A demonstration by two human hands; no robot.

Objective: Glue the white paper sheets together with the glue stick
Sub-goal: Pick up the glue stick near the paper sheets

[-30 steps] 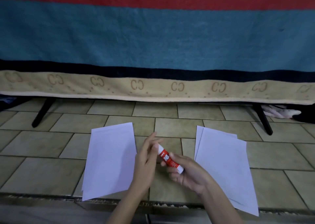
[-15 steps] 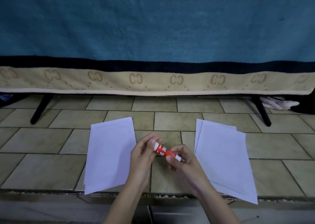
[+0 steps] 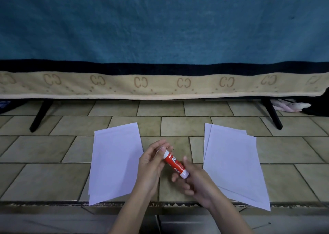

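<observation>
Red and white, the glue stick (image 3: 175,163) is held above the tiled floor (image 3: 187,128), between two lots of white paper. Its upper, capped end is pinched by the fingertips of the left hand (image 3: 151,164); its lower end is gripped by the curled fingers of the right hand (image 3: 197,182). Both grips are thus pressed onto the stick, neither spread. The cap is judged not yet removed, and no glue is seen on any sheet.

The left sheets (image 3: 114,162) are laid just beside the left hand, their near corners reaching the floor's front edge. The right sheets (image 3: 233,164) are laid near the right hand, fanned slightly, with a near corner passing over that edge.

Several slips can be foreseen. If the cap is pulled off sharply, the stick may be jerked out of the lower grip. Should the paste be pressed hard on an unheld sheet, the paper may be dragged or creased. The overhanging corner may be caught by a forearm and the stack shifted, so that the edges are joined askew.
</observation>
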